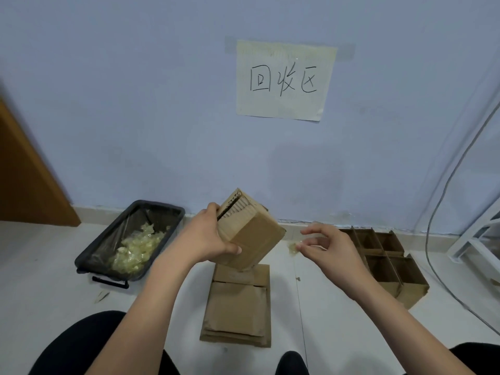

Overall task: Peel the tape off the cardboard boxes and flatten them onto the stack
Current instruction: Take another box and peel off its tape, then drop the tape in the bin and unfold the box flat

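My left hand (209, 234) grips a small brown cardboard box (251, 234), held tilted in the air with its slit top end pointing up and away. Just right of the box, my right hand (328, 246) pinches a small crumpled piece of clear yellowish tape (293, 247) between thumb and fingertip. Below the box, a stack of flattened cardboard (238, 309) lies on the white floor between my knees.
A black bin (130, 239) lined with plastic and holding several wads of peeled tape stands at the left by the wall. A cardboard box with dividers (389, 263) sits on the right. A cable (443, 185) and a white frame (476, 239) are at far right.
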Demonstrator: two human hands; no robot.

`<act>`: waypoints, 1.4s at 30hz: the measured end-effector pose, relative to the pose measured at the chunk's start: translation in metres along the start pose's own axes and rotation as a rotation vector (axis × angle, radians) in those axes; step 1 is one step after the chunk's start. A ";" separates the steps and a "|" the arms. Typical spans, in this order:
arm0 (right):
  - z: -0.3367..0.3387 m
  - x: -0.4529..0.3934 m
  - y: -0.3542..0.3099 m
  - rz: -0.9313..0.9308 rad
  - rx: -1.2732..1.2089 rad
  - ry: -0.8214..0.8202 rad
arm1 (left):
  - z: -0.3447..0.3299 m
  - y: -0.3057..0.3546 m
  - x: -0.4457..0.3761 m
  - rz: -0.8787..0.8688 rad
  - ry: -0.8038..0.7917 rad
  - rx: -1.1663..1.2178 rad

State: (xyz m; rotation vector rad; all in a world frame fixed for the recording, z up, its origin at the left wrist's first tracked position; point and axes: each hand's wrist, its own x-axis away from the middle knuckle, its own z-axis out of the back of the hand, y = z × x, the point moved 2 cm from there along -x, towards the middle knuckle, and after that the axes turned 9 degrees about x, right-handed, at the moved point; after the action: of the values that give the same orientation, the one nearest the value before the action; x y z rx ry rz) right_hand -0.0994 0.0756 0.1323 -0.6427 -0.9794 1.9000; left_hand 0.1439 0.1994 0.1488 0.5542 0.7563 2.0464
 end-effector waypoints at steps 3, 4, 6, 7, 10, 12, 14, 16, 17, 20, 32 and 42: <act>-0.006 -0.004 -0.003 0.041 0.009 0.008 | 0.012 -0.005 -0.001 0.019 0.045 0.002; -0.007 -0.005 -0.005 0.050 0.019 -0.003 | 0.015 -0.007 -0.001 0.027 0.050 0.004; -0.010 -0.005 -0.010 0.065 0.002 -0.033 | 0.020 -0.010 -0.002 0.040 0.056 0.014; -0.013 -0.006 -0.013 0.075 -0.016 -0.046 | 0.023 -0.011 -0.001 0.045 0.062 0.014; -0.027 -0.010 -0.024 0.085 -0.008 -0.079 | 0.040 -0.014 -0.002 0.070 0.099 0.002; -0.045 -0.016 -0.036 0.092 -0.007 -0.114 | 0.057 -0.022 -0.003 0.101 0.132 0.013; -0.069 -0.024 -0.050 0.096 -0.045 -0.149 | 0.078 -0.034 -0.003 0.139 0.181 0.019; -0.100 -0.034 -0.065 0.105 -0.067 -0.187 | 0.102 -0.048 0.000 0.178 0.242 0.030; -0.118 -0.040 -0.070 0.110 -0.072 -0.200 | 0.115 -0.057 0.003 0.201 0.275 0.044; -0.174 -0.061 -0.085 0.140 -0.054 -0.199 | 0.148 -0.094 0.012 0.296 0.403 0.132; -0.396 -0.119 -0.083 0.125 0.154 -0.337 | 0.171 -0.211 0.023 0.620 0.830 0.254; -0.496 -0.126 -0.061 0.151 0.406 -0.410 | 0.163 -0.223 0.023 0.630 0.793 0.330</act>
State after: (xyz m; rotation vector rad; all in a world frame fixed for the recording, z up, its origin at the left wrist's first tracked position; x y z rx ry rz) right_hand 0.3579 0.1698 -0.0861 -0.0888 -0.7656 2.3343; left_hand 0.3612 0.3681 0.1139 0.1290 1.5530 2.7855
